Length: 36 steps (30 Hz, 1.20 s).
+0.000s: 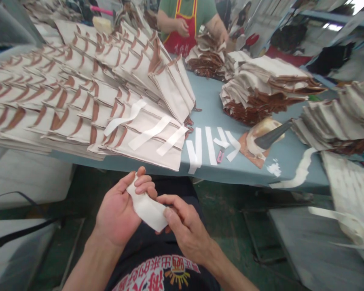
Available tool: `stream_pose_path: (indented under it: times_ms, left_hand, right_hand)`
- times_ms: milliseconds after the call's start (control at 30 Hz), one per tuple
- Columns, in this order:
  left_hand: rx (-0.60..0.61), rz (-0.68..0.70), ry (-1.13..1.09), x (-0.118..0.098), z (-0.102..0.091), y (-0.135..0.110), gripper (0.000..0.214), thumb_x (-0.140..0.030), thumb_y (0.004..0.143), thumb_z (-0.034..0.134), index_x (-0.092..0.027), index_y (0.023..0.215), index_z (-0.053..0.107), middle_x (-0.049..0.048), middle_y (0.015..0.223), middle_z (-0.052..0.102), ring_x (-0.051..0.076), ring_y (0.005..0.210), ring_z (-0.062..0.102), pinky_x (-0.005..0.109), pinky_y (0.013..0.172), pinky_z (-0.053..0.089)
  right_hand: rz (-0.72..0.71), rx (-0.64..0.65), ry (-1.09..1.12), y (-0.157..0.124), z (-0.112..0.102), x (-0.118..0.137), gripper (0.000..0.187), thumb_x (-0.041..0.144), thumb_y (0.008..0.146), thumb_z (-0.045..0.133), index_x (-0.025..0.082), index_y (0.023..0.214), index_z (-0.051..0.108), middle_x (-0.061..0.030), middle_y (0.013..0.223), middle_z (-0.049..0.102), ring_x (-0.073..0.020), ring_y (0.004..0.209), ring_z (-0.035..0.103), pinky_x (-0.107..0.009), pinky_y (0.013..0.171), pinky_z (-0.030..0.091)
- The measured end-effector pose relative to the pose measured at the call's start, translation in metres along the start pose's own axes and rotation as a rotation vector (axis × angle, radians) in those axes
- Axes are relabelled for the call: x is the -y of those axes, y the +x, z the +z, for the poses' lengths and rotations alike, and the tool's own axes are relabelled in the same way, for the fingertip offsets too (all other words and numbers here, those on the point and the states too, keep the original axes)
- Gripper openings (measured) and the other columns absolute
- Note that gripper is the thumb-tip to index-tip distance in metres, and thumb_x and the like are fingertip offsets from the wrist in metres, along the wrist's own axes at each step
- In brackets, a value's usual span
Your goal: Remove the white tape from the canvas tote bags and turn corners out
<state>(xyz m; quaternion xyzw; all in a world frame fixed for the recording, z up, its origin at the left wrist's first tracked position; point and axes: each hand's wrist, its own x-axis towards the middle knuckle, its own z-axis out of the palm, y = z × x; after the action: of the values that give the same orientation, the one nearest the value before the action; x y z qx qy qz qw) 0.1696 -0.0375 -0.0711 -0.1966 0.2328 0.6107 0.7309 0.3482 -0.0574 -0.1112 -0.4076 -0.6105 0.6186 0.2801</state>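
Observation:
A short white strip (150, 210) is stretched between my two hands, just off the front edge of the table. My left hand (121, 206), palm up, has its fingers curled over the upper left end. At the lower right end, my right hand (188, 226) pinches the strip between thumb and fingers. In front of the hands lie overlapping rows of off-white fabric pieces (151, 149) with brown edging. Several white strips (210, 145) rest on them and on the blue tabletop, around a small pink cutter (220, 156).
A container with a dark-handled brush (273, 135) stands on a brown patch at the right. Stacked fabric pieces (261, 89) rise behind it. Across the table (206, 97), a person in a red apron (182, 32) handles another stack. Grey surfaces (294, 238) flank the table below.

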Motion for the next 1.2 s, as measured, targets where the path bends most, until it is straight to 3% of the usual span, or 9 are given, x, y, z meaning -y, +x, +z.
stream_pose_path:
  times_ms: [133,233,333,500,767,867,967,1100,1200]
  left_hand:
    - [-0.044,0.007,-0.017,0.001,0.005,-0.004,0.045,-0.027,0.115,0.027,-0.013,0.093,0.063,-0.0063,0.063,0.047,0.008,0.046,0.057,0.023,0.053,0.058]
    - [-0.064,0.031,-0.022,-0.001,0.006,-0.005,0.046,-0.027,0.115,0.026,-0.013,0.093,0.064,-0.0071,0.062,0.046,0.007,0.045,0.056,0.024,0.056,0.060]
    - [-0.066,0.048,-0.039,-0.004,0.005,-0.006,0.046,-0.027,0.115,0.025,-0.013,0.092,0.063,-0.0071,0.062,0.047,0.007,0.045,0.056,0.023,0.055,0.059]
    - [-0.026,0.042,-0.065,-0.006,0.001,-0.007,0.044,-0.027,0.115,0.027,-0.012,0.094,0.062,-0.0059,0.063,0.048,0.008,0.046,0.057,0.022,0.052,0.060]
    - [-0.021,0.051,-0.041,-0.006,-0.005,-0.007,0.048,-0.026,0.116,0.024,-0.011,0.094,0.064,-0.0052,0.064,0.049,0.008,0.047,0.059,0.025,0.055,0.062]
    - [-0.028,0.050,-0.027,-0.008,-0.005,-0.008,0.048,-0.026,0.115,0.025,-0.011,0.094,0.065,-0.0061,0.064,0.049,0.007,0.047,0.058,0.027,0.060,0.064]
    - [-0.054,0.077,-0.005,-0.009,-0.004,-0.009,0.048,-0.025,0.115,0.026,-0.012,0.091,0.065,-0.0065,0.063,0.049,0.007,0.046,0.056,0.027,0.059,0.064]
    - [-0.045,0.201,0.148,-0.008,-0.005,-0.010,0.050,-0.019,0.112,0.026,-0.012,0.086,0.068,-0.0055,0.062,0.049,0.009,0.047,0.055,0.032,0.062,0.067]
    - [-0.012,0.414,0.430,-0.006,-0.013,-0.008,0.046,-0.016,0.108,0.032,-0.013,0.085,0.072,-0.0026,0.062,0.055,0.011,0.052,0.057,0.036,0.068,0.068]
  right_hand:
    - [-0.210,-0.203,-0.230,0.003,-0.005,0.000,0.026,0.028,0.101,0.062,0.022,0.125,0.070,-0.0065,0.096,0.082,-0.0207,0.080,0.076,-0.032,0.073,0.059]
    - [-0.424,-0.408,-0.360,0.001,-0.006,0.003,0.013,0.022,0.098,0.063,0.025,0.108,0.071,-0.0059,0.088,0.078,-0.0199,0.071,0.071,-0.033,0.068,0.057]
    - [-0.489,-0.345,-0.366,-0.003,-0.002,0.004,0.009,0.021,0.097,0.063,0.025,0.099,0.071,-0.0001,0.069,0.067,-0.0158,0.056,0.058,-0.030,0.055,0.048]
    - [-0.326,-0.240,-0.265,-0.002,0.018,0.000,0.016,0.020,0.089,0.068,0.021,0.105,0.071,0.0061,0.063,0.056,-0.0107,0.050,0.046,-0.025,0.050,0.038]
    - [-0.187,-0.219,-0.206,0.009,0.033,-0.008,0.021,0.028,0.085,0.071,0.018,0.103,0.071,0.0081,0.064,0.049,-0.0094,0.052,0.040,-0.025,0.053,0.034]
    - [-0.159,-0.190,-0.142,0.009,0.033,-0.007,0.011,0.030,0.086,0.070,0.019,0.089,0.068,0.0072,0.064,0.048,-0.0092,0.053,0.040,-0.024,0.053,0.033]
    - [-0.118,-0.186,-0.109,0.007,0.034,-0.007,0.017,0.030,0.089,0.067,0.020,0.076,0.063,0.0057,0.063,0.050,-0.0094,0.054,0.040,-0.025,0.053,0.032]
    - [0.012,-0.158,-0.046,0.003,0.035,-0.010,0.026,0.039,0.093,0.066,0.020,0.076,0.062,0.0053,0.061,0.049,-0.0094,0.053,0.038,-0.024,0.050,0.028]
    - [0.135,-0.131,0.060,-0.001,0.033,-0.014,0.041,0.054,0.092,0.070,0.020,0.073,0.059,0.0060,0.060,0.046,-0.0089,0.054,0.036,-0.024,0.050,0.026]
